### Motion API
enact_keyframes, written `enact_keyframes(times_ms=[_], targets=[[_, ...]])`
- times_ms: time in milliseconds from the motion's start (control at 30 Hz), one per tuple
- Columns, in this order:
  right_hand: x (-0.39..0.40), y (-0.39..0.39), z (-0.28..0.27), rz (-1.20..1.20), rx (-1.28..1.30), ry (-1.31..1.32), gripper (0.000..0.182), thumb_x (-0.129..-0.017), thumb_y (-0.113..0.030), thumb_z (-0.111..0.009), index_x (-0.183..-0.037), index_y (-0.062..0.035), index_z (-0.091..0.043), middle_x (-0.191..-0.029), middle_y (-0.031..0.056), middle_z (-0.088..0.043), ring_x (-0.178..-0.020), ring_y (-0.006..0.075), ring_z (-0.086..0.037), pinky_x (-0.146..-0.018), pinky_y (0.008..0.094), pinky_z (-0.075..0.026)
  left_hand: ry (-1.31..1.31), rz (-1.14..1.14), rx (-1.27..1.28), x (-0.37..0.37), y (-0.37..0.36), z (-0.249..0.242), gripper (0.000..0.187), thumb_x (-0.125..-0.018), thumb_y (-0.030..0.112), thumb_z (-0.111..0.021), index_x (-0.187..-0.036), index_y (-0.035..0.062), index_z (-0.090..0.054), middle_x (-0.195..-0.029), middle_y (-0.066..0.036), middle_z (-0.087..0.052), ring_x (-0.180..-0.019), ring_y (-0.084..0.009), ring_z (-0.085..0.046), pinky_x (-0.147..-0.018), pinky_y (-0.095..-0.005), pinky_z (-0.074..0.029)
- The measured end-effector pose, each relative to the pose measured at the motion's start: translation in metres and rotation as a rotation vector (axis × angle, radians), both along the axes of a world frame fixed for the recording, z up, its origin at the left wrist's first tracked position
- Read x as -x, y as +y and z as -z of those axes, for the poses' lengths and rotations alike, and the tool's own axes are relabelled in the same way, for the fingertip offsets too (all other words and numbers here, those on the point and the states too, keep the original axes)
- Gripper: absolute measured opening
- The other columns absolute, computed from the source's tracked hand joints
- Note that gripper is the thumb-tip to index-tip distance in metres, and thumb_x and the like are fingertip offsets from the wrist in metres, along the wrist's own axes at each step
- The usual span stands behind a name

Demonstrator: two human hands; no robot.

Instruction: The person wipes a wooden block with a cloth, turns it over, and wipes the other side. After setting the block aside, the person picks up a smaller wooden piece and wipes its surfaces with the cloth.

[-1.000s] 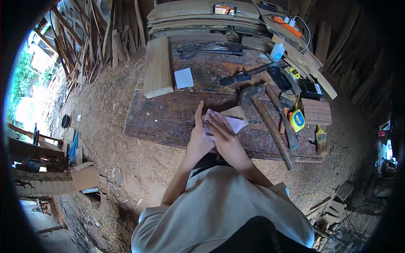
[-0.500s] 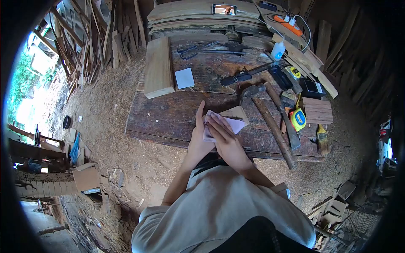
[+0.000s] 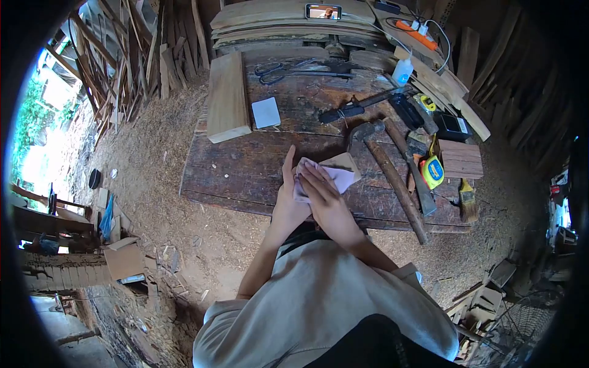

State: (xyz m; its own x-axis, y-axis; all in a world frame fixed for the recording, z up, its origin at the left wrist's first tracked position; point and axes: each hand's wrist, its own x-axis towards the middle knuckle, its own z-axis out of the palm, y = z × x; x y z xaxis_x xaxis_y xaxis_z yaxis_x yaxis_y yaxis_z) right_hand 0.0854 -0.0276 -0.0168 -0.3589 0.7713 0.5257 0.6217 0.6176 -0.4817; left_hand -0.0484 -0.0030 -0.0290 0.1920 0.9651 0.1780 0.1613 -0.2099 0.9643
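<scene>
Near the front edge of the workbench, both my hands are on a folded pale pink sheet [image 3: 342,178] with dark smudges, either paper or cloth. My right hand [image 3: 330,205] presses down on it with fingers close together. My left hand [image 3: 291,197] grips its left side, one finger stretched away from me; its other fingers are mostly hidden. A light wooden piece [image 3: 341,161] shows just behind the sheet, partly covered by it. Closest to the hands on the right is a hammer [image 3: 392,178] with a long wooden handle.
On the workbench [image 3: 230,178] lie a thick plank [image 3: 227,101], a white square [image 3: 265,113], scissors [image 3: 270,73], a yellow tape measure [image 3: 432,172], a paintbrush [image 3: 468,202] and a glue bottle [image 3: 402,72]. A phone [image 3: 323,11] and an orange power strip [image 3: 417,35] are at the back.
The camera view has shifted very slightly. My hands and the pink sheet keep nearly the same place and pose on the bench.
</scene>
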Motion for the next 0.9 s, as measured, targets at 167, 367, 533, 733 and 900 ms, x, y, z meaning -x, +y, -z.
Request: enact_keyframes(times_ms=[167,367,533,733,900], targets=[[-0.036,0.003,0.0,0.07,0.08,0.076,0.049,-0.073,0.005,-0.059,-0.122,0.005,-0.06,-0.139,0.0222,-0.053,-0.135,0.0405,-0.046,-0.116,0.0491,-0.036,0.11,-0.014,-0.099,0.0,0.0,-0.004,0.12,-0.069,0.012,-0.087,-0.156,0.0077,-0.004,-0.122,-0.022,-0.061,-0.112,-0.0352,-0.064,-0.097,-0.0413,-0.051],[-0.025,0.007,-0.001,0.14,0.041,0.002,0.061,-0.072,0.007,-0.06,-0.133,0.0087,-0.051,-0.142,0.0237,-0.05,-0.14,0.0391,-0.041,-0.118,0.0479,-0.032,0.097,-0.002,-0.141,-0.004,0.004,0.0,0.119,-0.069,0.012,-0.087,-0.156,0.0072,-0.007,-0.115,-0.021,-0.065,-0.112,-0.0338,-0.064,-0.099,-0.0407,-0.049],[-0.004,0.002,0.003,0.014,0.029,0.133,0.059,-0.072,0.011,-0.06,-0.131,0.0028,-0.058,-0.141,0.0209,-0.053,-0.136,0.0381,-0.046,-0.116,0.0484,-0.033,-0.044,-0.027,0.014,0.0,0.0,0.004,0.12,-0.069,0.013,-0.088,-0.156,0.0063,-0.006,-0.115,-0.022,-0.064,-0.112,-0.0329,-0.064,-0.099,-0.0397,-0.049],[-0.048,0.011,-0.008,0.2,0.067,0.132,0.056,-0.075,0.009,-0.057,-0.131,0.0048,-0.056,-0.139,0.0228,-0.053,-0.136,0.0406,-0.045,-0.115,0.0479,-0.036,0.106,-0.02,-0.195,-0.002,0.003,0.001,0.129,-0.063,0.019,-0.094,-0.156,0.006,-0.006,-0.119,-0.022,-0.063,-0.113,-0.0329,-0.064,-0.099,-0.0393,-0.05],[-0.012,0.003,0.001,0.093,0.058,0.085,0.055,-0.075,0.01,-0.06,-0.13,0.0061,-0.057,-0.14,0.0214,-0.053,-0.135,0.0383,-0.046,-0.117,0.0457,-0.034,-0.021,0.011,-0.084,-0.002,0.004,0.005,0.125,-0.067,0.015,-0.091,-0.156,0.0066,-0.004,-0.118,-0.021,-0.063,-0.112,-0.0326,-0.064,-0.099,-0.0392,-0.05]])
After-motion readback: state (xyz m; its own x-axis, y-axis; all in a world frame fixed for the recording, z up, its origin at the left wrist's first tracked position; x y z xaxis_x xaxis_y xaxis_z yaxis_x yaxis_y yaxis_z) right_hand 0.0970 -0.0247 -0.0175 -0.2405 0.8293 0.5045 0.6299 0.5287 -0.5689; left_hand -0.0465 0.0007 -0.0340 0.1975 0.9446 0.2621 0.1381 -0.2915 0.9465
